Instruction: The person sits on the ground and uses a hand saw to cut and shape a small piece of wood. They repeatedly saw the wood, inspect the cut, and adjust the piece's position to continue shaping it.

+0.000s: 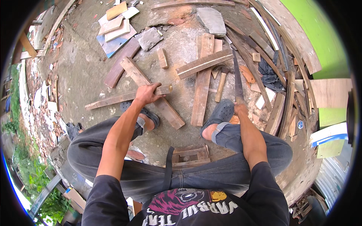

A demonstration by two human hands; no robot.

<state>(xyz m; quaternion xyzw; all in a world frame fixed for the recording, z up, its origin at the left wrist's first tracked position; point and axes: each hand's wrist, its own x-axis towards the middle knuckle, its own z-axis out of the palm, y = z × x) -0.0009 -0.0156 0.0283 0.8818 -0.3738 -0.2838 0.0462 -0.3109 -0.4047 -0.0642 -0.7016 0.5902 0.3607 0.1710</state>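
Observation:
My left hand [148,94] is closed over a narrow wooden strip [113,101], near the strip's right end. That strip lies crosswise on a wider plank [169,112], which slants along the ground by my left foot. Just beyond my right foot, my right hand [240,109] grips a handsaw [238,77] at its handle. The saw's long dark blade points away from me, apart from the strip. A hammer [221,87] with a wooden handle lies to the left of the blade.
A thick wooden beam [205,63] rests across a long board [203,98] in front of me. A small wood block [162,58] and grey stone slabs [211,20] lie farther off. Timber scraps [277,113] crowd the right side. A low wooden stool [190,155] is beneath me.

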